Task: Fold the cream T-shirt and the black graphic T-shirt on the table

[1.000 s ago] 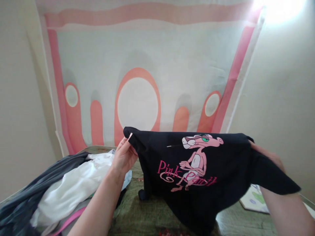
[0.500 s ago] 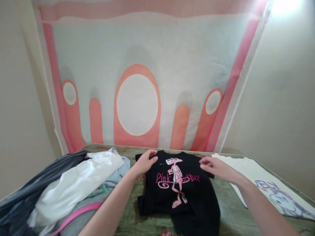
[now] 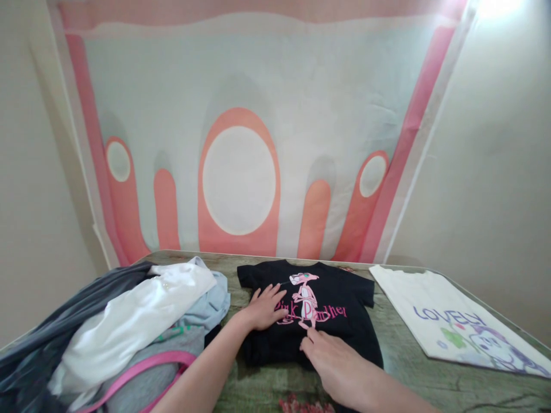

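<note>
A black T-shirt (image 3: 344, 338) with a Pink Panther print lies face up on the table, its neckline at the far side and both short sleeves spread. My left hand (image 3: 267, 308) rests on the left part of its front, palm down with the fingers spread. Lower on the shirt, near the printed legs, is my right hand (image 3: 325, 350). Its thumb and fingers are drawn together at the cloth, and they seem to pinch it; the fingertips are partly hidden. The hand and forearm cover part of the shirt's lower edge.
On the left lies a heap of clothes: a white garment (image 3: 142, 310), a dark one (image 3: 81, 304), a light blue one (image 3: 215, 301) and a grey one with pink trim (image 3: 150, 373). A white "LOVELY" shirt (image 3: 404, 292) lies flat on the right. A patterned wall hanging (image 3: 344, 103) stands behind the table (image 3: 413, 390).
Both hands have come from the shirt's shoulders toward me. The left now lies flat on its front; the right has moved to its lower middle. The sleeves lie more spread out.
</note>
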{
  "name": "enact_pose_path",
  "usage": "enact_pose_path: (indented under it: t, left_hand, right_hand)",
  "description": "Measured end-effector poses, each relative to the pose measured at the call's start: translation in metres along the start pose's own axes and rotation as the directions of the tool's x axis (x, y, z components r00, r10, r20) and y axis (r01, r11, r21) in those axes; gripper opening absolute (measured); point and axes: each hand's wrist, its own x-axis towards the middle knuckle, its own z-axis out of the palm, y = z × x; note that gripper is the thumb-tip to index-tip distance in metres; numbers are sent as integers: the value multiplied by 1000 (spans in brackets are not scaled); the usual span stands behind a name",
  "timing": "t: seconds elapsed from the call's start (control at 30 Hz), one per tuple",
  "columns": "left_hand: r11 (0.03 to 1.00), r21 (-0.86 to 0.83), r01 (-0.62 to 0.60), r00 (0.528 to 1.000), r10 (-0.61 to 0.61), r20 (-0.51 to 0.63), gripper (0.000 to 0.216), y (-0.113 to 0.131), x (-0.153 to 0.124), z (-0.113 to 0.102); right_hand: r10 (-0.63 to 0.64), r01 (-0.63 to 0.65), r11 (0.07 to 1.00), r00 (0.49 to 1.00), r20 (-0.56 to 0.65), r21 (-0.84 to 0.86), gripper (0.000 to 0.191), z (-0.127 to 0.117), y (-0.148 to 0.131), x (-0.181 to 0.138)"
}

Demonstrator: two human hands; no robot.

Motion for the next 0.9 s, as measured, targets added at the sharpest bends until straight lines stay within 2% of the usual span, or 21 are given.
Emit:
enact_pose_path:
  t: [0.1, 0.2, 0.3, 0.43, 0.5, 0.57, 0.63, 0.7, 0.77, 0.83, 0.9]
  left_hand:
    - [1000, 7, -27, 997, 28, -65, 59, -16, 4, 4]
    - [999, -2, -40, 992, 40, -120, 54, -25, 7, 7]
    - [999, -16, -42, 988, 39, -148, 51, -29, 11, 9]
    - [999, -32, -39, 986, 33, -165, 49, -31, 14, 8]
    - [999, -29, -43, 984, 37, -174, 48, -29, 13, 3]
    - [998, 7, -67, 981, 67, -180, 44, -23, 10, -6]
    - [993, 70, -96, 977, 108, -183, 38, -11, 5, -17]
    - [987, 126, -100, 975, 122, -184, 31, 5, 0, -27]
    - [985, 167, -53, 984, 80, -160, 25, 25, -6, -33]
    - [973, 231, -3, 994, 29, -108, 23, 44, -13, -33]
    - [963, 270, -9, 999, 19, -35, 22, 61, -19, -29]
  right_hand:
    - [-57, 62, 991, 997, -49, 120, 44, -9, 14, 1]
    - [-58, 82, 966, 993, -104, 245, 33, -36, 31, -5]
    - [-96, 127, 899, 991, -95, 419, 33, -66, 52, -17]
    - [-224, 143, 728, 974, 36, 670, 26, -84, 82, -32]
    - [-291, 72, 660, 942, 167, 748, 24, -83, 91, -35]
    - [-322, -25, 612, 905, 279, 790, 32, -78, 95, -35]
    - [-268, -71, 617, 917, 294, 784, 41, -72, 98, -31]
    - [-129, -65, 711, 967, 220, 700, 38, -64, 105, -24]
    - [53, -104, 837, 993, 109, 538, 32, -52, 117, -16]
    - [237, -226, 910, 971, 10, 347, 29, -35, 134, -7]
    - [347, -331, 925, 936, -57, 187, 31, -17, 151, 0]
